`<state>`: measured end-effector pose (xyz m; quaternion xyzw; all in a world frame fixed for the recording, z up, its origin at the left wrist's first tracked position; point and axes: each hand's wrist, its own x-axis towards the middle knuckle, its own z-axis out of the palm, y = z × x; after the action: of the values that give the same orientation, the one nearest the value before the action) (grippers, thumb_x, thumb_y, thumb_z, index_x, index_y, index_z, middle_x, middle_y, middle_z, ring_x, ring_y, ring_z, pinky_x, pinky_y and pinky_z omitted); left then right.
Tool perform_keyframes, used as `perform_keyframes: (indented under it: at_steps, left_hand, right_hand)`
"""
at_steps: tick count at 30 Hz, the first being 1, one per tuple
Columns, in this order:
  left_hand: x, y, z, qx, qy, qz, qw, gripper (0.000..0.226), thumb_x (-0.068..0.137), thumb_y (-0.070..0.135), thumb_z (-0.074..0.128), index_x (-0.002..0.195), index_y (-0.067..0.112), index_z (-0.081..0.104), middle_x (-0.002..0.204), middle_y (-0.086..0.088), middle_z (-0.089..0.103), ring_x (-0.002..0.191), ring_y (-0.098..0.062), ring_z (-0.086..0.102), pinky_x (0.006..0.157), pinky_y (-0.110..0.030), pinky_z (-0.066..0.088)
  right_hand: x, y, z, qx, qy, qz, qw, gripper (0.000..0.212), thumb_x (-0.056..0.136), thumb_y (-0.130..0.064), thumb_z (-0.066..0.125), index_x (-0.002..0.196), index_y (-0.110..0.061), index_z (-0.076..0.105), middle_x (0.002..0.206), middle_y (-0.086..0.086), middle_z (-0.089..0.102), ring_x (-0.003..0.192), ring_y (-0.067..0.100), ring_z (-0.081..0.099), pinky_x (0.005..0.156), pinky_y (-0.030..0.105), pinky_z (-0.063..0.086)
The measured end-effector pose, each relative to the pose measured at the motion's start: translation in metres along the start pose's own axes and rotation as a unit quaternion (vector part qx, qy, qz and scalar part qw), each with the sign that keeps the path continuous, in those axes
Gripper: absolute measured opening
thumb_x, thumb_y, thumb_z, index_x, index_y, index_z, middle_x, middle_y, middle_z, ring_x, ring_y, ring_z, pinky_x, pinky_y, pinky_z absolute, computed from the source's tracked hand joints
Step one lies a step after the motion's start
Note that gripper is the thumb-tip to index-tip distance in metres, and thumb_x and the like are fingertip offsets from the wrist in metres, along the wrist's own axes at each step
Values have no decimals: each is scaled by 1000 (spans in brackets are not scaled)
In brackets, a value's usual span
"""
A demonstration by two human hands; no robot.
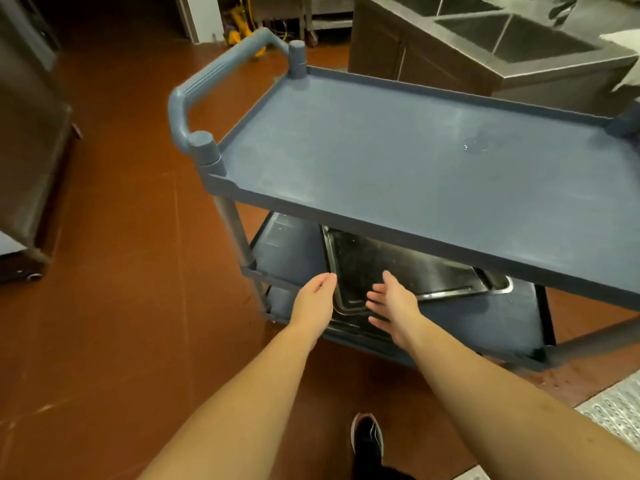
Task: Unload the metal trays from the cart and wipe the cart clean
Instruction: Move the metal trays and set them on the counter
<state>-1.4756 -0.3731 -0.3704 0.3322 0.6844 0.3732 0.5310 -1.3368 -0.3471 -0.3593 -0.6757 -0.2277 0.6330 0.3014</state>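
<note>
A grey-blue plastic cart (398, 161) fills the middle of the view, and its top shelf is bare. A dark metal tray (398, 268) lies on the shelf below, partly hidden under the top shelf. My left hand (313, 303) reaches toward the tray's near left corner with its fingers straight. My right hand (394, 306) hovers over the tray's near edge, fingers spread. Neither hand holds anything. Whether the fingertips touch the tray is unclear.
The cart's handle (214, 74) juts out at the far left. A steel sink unit (502, 46) stands behind the cart at the upper right. A dark steel cabinet (31, 150) stands on the left. The floor is red-brown (121, 306). My shoe (367, 441) shows below.
</note>
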Motion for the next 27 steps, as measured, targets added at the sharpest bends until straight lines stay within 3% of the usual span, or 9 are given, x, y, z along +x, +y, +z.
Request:
perform_keyframes:
  at_steps: [4, 7, 10, 14, 19, 21, 23, 27]
  left_hand:
    - [75, -45, 19, 65, 36, -25, 997, 36, 95, 30, 50, 128, 16, 57, 124, 0, 59, 105, -17, 54, 87, -27, 40]
    - [112, -85, 36, 84, 26, -68, 994, 18, 91, 23, 54, 100, 13, 66, 107, -7, 67, 87, -18, 58, 73, -28, 41]
    - [138, -108, 46, 39, 25, -93, 995, 8, 89, 21, 58, 85, 17, 62, 92, -5, 66, 86, -20, 60, 62, -26, 42]
    - [158, -116, 57, 31, 34, -103, 994, 19, 86, 25, 65, 101, 14, 65, 99, -8, 67, 88, -21, 62, 71, -29, 51]
    - [162, -114, 63, -13, 82, -117, 990, 42, 80, 19, 74, 112, 19, 46, 105, -8, 60, 92, -27, 63, 83, -41, 56]
    - [156, -111, 63, -30, 77, -121, 989, 49, 78, 20, 76, 115, 20, 43, 105, -10, 61, 91, -29, 65, 73, -36, 57]
    - [147, -104, 65, -42, 55, -133, 989, 49, 77, 29, 76, 115, 15, 48, 103, -12, 65, 83, -29, 68, 52, -29, 50]
    - [124, -92, 64, 3, 35, -155, 987, 34, 78, 34, 74, 96, 10, 59, 72, -9, 70, 45, -12, 62, 38, -19, 41]
  right_hand:
    - [78, 35, 2, -70, 5, 87, 994, 33, 96, -37, 52, 104, -7, 62, 103, 11, 67, 90, 22, 63, 84, 40, 49]
    - [119, 60, 4, -72, -6, 125, 989, 30, 93, -42, 55, 97, -12, 57, 97, 10, 66, 86, 23, 62, 76, 38, 51]
    - [154, 74, 8, -37, -7, 138, 990, 26, 93, -40, 56, 94, -14, 57, 94, 10, 67, 86, 23, 64, 70, 37, 52]
    - [180, 86, 12, 49, -22, 135, 989, 21, 94, -30, 58, 103, -12, 62, 94, 12, 70, 87, 24, 67, 70, 38, 53]
    - [185, 92, 13, 116, -21, 125, 985, 20, 91, -27, 62, 104, -12, 61, 87, 13, 74, 81, 24, 71, 63, 37, 54]
    - [180, 90, 7, 121, -15, 116, 986, 22, 91, -29, 62, 105, -12, 61, 82, 12, 75, 74, 23, 73, 59, 36, 53]
    - [172, 85, 1, 120, -1, 117, 986, 25, 89, -32, 64, 105, -13, 60, 89, 13, 74, 74, 25, 73, 55, 34, 54]
    - [154, 72, -13, 85, 70, 96, 989, 26, 89, -31, 64, 108, -14, 58, 91, 8, 69, 72, 26, 70, 54, 33, 51]
